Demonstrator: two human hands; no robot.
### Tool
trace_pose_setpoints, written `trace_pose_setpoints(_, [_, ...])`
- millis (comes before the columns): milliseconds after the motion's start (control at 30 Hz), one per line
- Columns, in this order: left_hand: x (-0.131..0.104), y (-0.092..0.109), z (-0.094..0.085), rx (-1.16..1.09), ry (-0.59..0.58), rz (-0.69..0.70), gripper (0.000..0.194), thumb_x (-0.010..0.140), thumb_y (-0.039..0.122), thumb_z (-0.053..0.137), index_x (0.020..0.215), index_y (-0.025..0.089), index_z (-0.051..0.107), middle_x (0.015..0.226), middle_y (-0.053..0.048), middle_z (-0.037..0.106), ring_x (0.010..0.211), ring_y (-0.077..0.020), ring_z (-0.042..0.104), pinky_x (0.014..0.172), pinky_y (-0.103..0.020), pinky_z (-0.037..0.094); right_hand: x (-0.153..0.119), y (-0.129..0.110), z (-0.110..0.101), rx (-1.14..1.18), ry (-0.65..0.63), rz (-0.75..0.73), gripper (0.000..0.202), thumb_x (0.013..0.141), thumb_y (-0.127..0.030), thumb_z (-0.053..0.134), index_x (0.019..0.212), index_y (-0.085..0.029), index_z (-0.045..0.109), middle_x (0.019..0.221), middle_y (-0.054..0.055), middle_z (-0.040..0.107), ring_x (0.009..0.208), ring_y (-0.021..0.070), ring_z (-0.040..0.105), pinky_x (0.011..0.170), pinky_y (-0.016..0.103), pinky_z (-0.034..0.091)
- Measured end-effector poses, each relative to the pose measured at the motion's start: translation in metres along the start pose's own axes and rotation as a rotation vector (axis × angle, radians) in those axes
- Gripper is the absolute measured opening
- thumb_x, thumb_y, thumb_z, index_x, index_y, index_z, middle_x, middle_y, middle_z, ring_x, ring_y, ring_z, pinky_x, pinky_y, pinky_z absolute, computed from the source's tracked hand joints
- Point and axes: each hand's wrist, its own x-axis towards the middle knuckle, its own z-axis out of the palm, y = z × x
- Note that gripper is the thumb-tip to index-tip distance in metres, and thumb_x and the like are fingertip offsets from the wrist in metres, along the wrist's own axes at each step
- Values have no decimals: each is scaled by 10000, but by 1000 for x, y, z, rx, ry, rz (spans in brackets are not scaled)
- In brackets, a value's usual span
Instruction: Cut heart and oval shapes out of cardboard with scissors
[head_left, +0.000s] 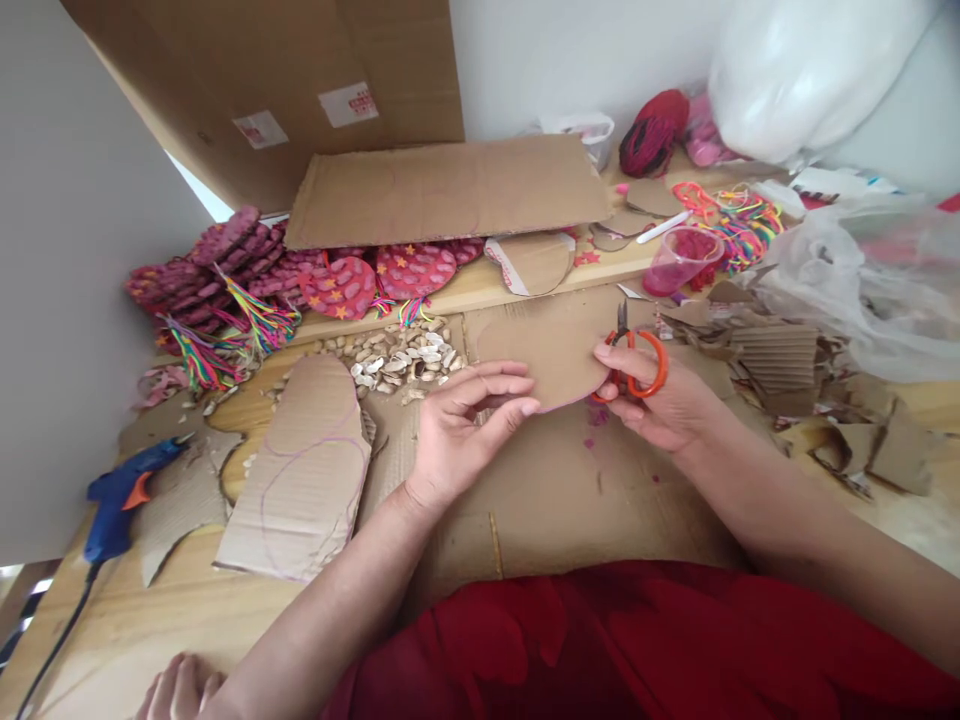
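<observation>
A rounded cardboard piece (559,355) with a purple line along its near edge is pinched between the thumb and fingers of my left hand (472,415). My right hand (656,390) grips orange-handled scissors (651,365), blades pointing away from me, and its thumb and fingertips touch the right edge of the piece. Beneath both hands lies a larger cardboard sheet (540,500) with small purple scraps on it. Left of my left hand is a cardboard offcut (300,480) bearing drawn purple curves. Peanut shells (409,358) are heaped just beyond that hand.
A blue glue gun (124,495) lies at the left, with another person's hand (184,690) at the bottom edge. Cardboard scraps (780,365) pile up on the right, near a pink plastic cup (682,262). Decorated red pieces with tassels (337,288) sit at the back.
</observation>
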Motion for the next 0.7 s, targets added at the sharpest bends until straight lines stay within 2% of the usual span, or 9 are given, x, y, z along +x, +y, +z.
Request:
trace_pose_setpoints(67, [-1, -2, -1, -57, -36, -22, 321, 755, 222, 837, 1068, 203, 768, 1171, -110, 707, 1093, -209, 679, 865, -298, 609, 0, 0, -1, -1, -10, -8, 314, 595, -307, 898, 659, -155, 630, 524, -21, 578, 439, 62, 499, 263, 112, 239])
trace_pose_setpoints(133, [-2, -3, -1, -91, -53, -42, 371, 748, 213, 841, 1108, 201, 751, 1217, -115, 672, 1107, -204, 668, 884, -293, 605, 0, 0, -1, -6, -20, -24, 295, 614, -302, 882, 666, -156, 631, 531, -22, 578, 440, 62, 501, 264, 113, 245])
trace_pose_setpoints(367, [-1, -3, -1, -105, -28, -85, 254, 776, 196, 817, 1024, 187, 764, 1152, -107, 702, 1032, -170, 683, 844, -255, 581, -1, 0, -1, -46, -32, -70, 232, 676, -269, 835, 675, -170, 624, 558, -24, 579, 433, 68, 517, 260, 124, 246])
trace_pose_setpoints(500, [2, -2, 0, -19, 25, -69, 91, 788, 210, 811, 871, 191, 781, 1035, -84, 754, 978, -159, 697, 877, -270, 553, -1, 1, -2, -98, -53, -91, 212, 707, -284, 820, 688, -172, 641, 582, -15, 597, 423, 73, 523, 251, 131, 245])
trace_pose_setpoints(600, [3, -1, 1, 5, 66, -68, 53, 778, 220, 821, 804, 200, 780, 965, -66, 775, 922, -159, 708, 880, -285, 547, -2, 2, -3, -109, -60, -105, 248, 692, -312, 840, 666, -169, 640, 595, -1, 615, 423, 78, 528, 242, 131, 249])
trace_pose_setpoints(700, [3, -1, 2, -65, 85, -95, 67, 763, 226, 833, 802, 204, 783, 946, -56, 783, 903, -161, 717, 864, -285, 555, -1, 2, -4, -106, -66, -86, 283, 661, -333, 869, 642, -162, 644, 587, 3, 613, 416, 74, 514, 235, 127, 252])
